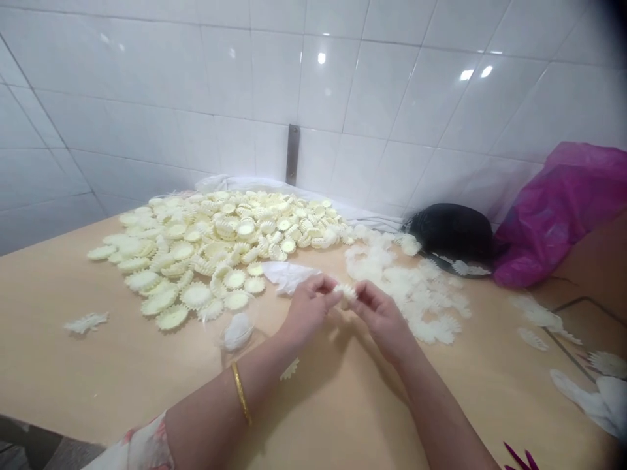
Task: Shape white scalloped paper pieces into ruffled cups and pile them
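Note:
A small cream disc with a toothed edge (345, 292) is pinched between both my hands above the table. The fingers and thumb of my left hand (313, 303) are closed on its left side, and a gold bangle circles that wrist. From the other side, my right hand (385, 318) pinches the disc with closed fingers. Left of my hands lies a big heap of pale yellow toothed discs (182, 250). Thinner whitish toothed pieces (426, 294) are scattered to the right. Beneath my left forearm, one loose toothed piece (290, 369) is partly covered.
A white cloth (289, 275) and a white thread bundle (238, 331) lie near my left hand. At the back right are a black object (450, 228) and a magenta plastic bag (553, 215). The table (161, 378) meets a tiled wall (255, 78).

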`<state>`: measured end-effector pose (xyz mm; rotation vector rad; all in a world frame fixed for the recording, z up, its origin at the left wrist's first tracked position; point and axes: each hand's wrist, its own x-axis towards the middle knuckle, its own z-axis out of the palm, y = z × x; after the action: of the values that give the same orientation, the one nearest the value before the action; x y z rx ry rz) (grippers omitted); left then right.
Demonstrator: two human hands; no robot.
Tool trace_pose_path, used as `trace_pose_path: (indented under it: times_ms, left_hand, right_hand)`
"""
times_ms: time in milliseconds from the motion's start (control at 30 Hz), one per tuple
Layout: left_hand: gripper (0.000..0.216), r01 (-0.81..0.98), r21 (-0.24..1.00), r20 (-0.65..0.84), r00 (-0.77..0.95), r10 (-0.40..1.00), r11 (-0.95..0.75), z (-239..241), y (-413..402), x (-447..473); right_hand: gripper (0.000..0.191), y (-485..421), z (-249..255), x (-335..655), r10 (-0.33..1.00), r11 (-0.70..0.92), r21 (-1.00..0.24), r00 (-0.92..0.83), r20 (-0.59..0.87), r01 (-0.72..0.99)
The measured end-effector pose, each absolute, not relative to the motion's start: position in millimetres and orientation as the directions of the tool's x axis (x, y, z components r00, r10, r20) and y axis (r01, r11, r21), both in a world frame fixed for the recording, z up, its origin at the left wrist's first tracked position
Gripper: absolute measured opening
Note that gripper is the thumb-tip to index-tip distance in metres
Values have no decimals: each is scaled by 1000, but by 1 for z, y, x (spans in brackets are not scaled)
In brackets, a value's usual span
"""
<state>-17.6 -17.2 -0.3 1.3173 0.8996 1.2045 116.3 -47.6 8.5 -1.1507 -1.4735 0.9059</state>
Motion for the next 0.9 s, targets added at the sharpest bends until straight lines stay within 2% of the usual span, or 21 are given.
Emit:
trace_pose_path:
  times_ms: [100,200,267,300,367,400,467,500,567,633,733,833,900]
  left_hand:
    - [9,19,951,303,154,940,-310,0,-21,-15]
    - [18,168,862,464,114,878,-478,0,-27,-10]
    - [18,172,858,475,93,875,-484,-3,-29,-8]
    - [16,133,888,431,85,898,-439,-4,-29,-8]
    - [11,3,960,279,88,956,-281,-6,-27,-8]
    - [10,-74,979,198,95,976,-191,-7,-26,-8]
    - [12,-204,977,86,108,990,-62,-7,-23,-9]
    - [14,-251,967,62,110,992,-32,-6,-22,-9]
    - [17,-309,951,38,119,992,0,-4,-22,-9]
    - [18,-348,937,18,153,988,37,-1,-23,-9]
    - [19,-440,882,-61,249,967,169,3,-25,-10]
    - [18,-480,804,-150,409,900,352,4,-26,-11]
    - [18,-438,804,-185,457,870,402,3,-25,-11]
  right_hand:
    - [14,-51,8,109,947,277,-887,54,318,370]
    - [15,-56,8,100,877,265,-735,160,452,625]
    - [16,-57,7,98,838,244,-663,191,512,707]
    - [16,-56,6,99,842,236,-674,199,501,700]
    - [12,-53,4,103,904,241,-794,169,393,558]
    - [11,-50,3,106,940,233,-876,134,315,424]
    - [22,-45,-1,111,982,168,-981,68,175,98]
    - [28,-42,-3,114,992,122,-992,43,121,-41]
    - [30,-39,-6,116,999,45,-978,5,45,-205]
    - [26,-39,-6,118,999,13,-967,-29,21,-253]
    - [23,-40,0,121,999,32,-971,-19,37,-237]
    - [21,-43,6,124,995,86,-987,-32,91,-133]
    - [18,-45,8,123,990,134,-991,-42,135,-20]
